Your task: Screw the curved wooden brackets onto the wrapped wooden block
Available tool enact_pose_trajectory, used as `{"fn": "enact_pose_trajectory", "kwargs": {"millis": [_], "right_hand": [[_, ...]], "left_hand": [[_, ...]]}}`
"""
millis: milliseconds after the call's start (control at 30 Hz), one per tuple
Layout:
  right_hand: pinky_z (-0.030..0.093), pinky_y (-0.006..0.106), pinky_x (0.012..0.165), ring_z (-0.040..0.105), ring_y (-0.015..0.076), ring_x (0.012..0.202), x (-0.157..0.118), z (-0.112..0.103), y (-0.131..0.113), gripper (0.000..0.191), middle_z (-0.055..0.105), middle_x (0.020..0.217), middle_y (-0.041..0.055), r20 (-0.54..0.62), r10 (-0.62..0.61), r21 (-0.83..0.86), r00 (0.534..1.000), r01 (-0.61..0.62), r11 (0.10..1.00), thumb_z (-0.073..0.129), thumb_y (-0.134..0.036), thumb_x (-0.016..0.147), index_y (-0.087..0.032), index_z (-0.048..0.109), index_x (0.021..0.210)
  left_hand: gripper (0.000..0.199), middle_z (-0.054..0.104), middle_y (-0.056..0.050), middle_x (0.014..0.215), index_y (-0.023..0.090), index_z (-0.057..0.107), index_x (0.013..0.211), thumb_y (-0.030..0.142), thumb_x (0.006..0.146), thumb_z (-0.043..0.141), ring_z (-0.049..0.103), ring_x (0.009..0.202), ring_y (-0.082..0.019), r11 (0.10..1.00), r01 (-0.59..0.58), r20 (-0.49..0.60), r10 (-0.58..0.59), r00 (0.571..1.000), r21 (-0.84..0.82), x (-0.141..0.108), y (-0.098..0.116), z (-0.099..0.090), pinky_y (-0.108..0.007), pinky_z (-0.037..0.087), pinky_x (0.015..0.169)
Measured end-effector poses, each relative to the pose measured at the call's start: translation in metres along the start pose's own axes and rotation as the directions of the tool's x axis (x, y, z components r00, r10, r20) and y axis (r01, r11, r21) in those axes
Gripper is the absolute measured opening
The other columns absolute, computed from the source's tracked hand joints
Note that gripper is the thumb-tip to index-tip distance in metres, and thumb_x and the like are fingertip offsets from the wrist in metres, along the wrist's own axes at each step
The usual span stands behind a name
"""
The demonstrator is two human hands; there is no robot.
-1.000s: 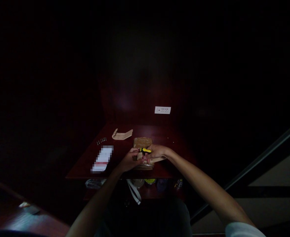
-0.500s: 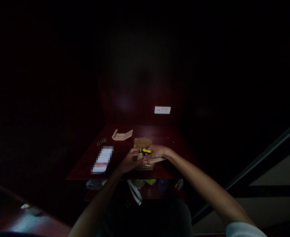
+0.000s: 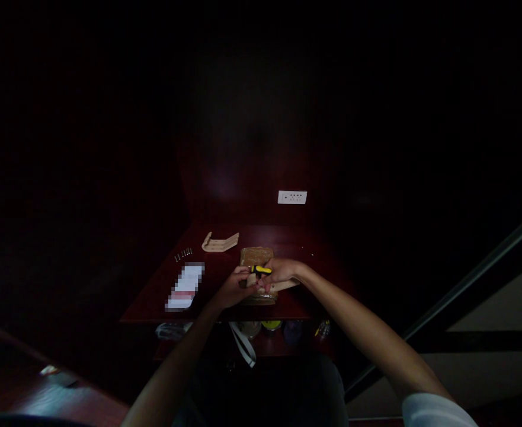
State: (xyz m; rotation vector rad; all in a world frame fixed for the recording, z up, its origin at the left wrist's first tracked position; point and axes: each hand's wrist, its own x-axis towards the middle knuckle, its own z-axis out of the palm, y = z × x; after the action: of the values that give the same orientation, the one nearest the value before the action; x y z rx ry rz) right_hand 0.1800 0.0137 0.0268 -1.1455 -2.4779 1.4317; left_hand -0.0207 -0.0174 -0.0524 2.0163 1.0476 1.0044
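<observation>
The right hand [image 3: 282,270] is grasping the driver [image 3: 263,270], its stubby, rounded handle showing yellow and black. The left hand [image 3: 233,289] is curling in from the other side, its fingers seemingly clasping the end of the bar [image 3: 286,287], though dimness and overlap are blurring the contact. That bar, pale, flat and wooden, is lying under the hands over the packet [image 3: 257,255], a brown block whose wrinkled clear film is catching light. On the dark red, faintly glossy table [image 3: 225,311], an angled wooden bracket [image 3: 220,245] is resting near a row of slim metal screws [image 3: 183,255]. Compared with half a second ago, little is differing: both hands are keeping their places, and the bracket and screws are staying put.
</observation>
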Motion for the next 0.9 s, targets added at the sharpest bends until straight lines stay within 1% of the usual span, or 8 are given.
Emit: {"fn": "enact_pose_trajectory", "kwargs": {"millis": [167,400,600,700,767,800,867,900], "right_hand": [[0.044,0.021,0.064,0.061,0.0132,0.068,0.001,-0.002,0.002,0.031,0.067,0.074,0.0013,0.009,0.002,0.007,1.0,-0.002,1.0,0.069,-0.038,0.07,-0.013,0.067,0.087],[0.043,0.022,0.064,0.06,0.013,0.067,0.003,-0.002,0.004,0.037,0.068,0.076,0.0026,0.023,-0.002,0.013,1.0,0.002,1.0,0.069,-0.044,0.069,-0.012,0.067,0.088],[0.041,0.02,0.056,0.055,0.0113,0.06,0.003,-0.002,0.003,0.04,0.066,0.07,0.0019,0.013,0.019,0.002,1.0,-0.019,1.0,0.072,-0.047,0.066,-0.014,0.068,0.087],[0.039,0.02,0.053,0.051,0.01,0.058,-0.002,-0.005,-0.001,0.041,0.064,0.068,0.0013,-0.002,-0.008,0.01,1.0,0.008,1.0,0.067,-0.052,0.071,-0.014,0.067,0.085],[0.036,0.02,0.05,0.048,0.0088,0.056,-0.008,-0.008,-0.007,0.042,0.059,0.066,0.0,-0.062,-0.043,-0.004,0.997,0.043,0.999,0.061,-0.055,0.075,-0.013,0.064,0.081],[0.034,0.02,0.049,0.045,0.0081,0.054,-0.012,-0.01,-0.011,0.043,0.056,0.063,-0.001,-0.122,-0.057,-0.024,0.991,0.054,0.998,0.059,-0.056,0.077,-0.013,0.063,0.078],[0.028,0.019,0.045,0.039,0.0067,0.052,-0.02,-0.012,-0.02,0.045,0.049,0.06,-0.0031,-0.285,-0.086,-0.024,0.955,0.082,0.996,0.056,-0.057,0.078,-0.013,0.059,0.072],[0.026,0.019,0.044,0.036,0.0063,0.051,-0.024,-0.012,-0.025,0.045,0.046,0.06,-0.004,-0.352,-0.102,0.027,0.93,0.119,0.993,0.053,-0.058,0.08,-0.014,0.058,0.074]], "left_hand": [[0.029,0.05,-0.009,0.116,0.019,0.073,0.09,0.042,0.073,0.068,0.05,0.111,-0.023,1.0,0.018,-0.005,-0.018,1.0,0.001,0.001,0.002,0.001,-0.035,0.038,0.1],[0.029,0.051,-0.009,0.114,0.019,0.074,0.087,0.044,0.071,0.07,0.052,0.107,-0.023,0.999,0.039,-0.035,-0.04,0.999,-0.009,0.002,0.001,0.003,-0.034,0.041,0.097],[0.027,0.055,-0.007,0.11,0.021,0.074,0.084,0.044,0.071,0.07,0.051,0.108,-0.023,1.0,0.023,-0.03,-0.023,0.999,0.005,0.003,0.003,0.002,-0.035,0.041,0.097],[0.028,0.054,-0.008,0.11,0.02,0.074,0.086,0.044,0.071,0.07,0.052,0.107,-0.023,1.0,0.005,-0.031,-0.005,1.0,0.009,0.004,-0.001,0.003,-0.034,0.04,0.097],[0.029,0.054,-0.008,0.11,0.02,0.074,0.086,0.045,0.071,0.07,0.052,0.107,-0.022,1.0,0.0,-0.043,0.001,0.999,0.012,0.004,-0.004,0.004,-0.033,0.039,0.099],[0.029,0.054,-0.008,0.11,0.02,0.074,0.086,0.045,0.07,0.07,0.052,0.108,-0.022,1.0,0.001,-0.054,0.0,0.999,0.012,0.004,-0.006,0.005,-0.033,0.039,0.099],[0.03,0.055,-0.008,0.11,0.02,0.074,0.085,0.046,0.07,0.07,0.051,0.109,-0.022,1.0,0.005,-0.069,-0.004,0.998,0.01,0.004,-0.007,0.006,-0.033,0.039,0.1],[0.029,0.055,-0.008,0.11,0.021,0.074,0.084,0.046,0.07,0.07,0.051,0.109,-0.022,1.0,0.004,-0.069,-0.004,0.998,0.009,0.004,-0.007,0.006,-0.033,0.039,0.1]]}}
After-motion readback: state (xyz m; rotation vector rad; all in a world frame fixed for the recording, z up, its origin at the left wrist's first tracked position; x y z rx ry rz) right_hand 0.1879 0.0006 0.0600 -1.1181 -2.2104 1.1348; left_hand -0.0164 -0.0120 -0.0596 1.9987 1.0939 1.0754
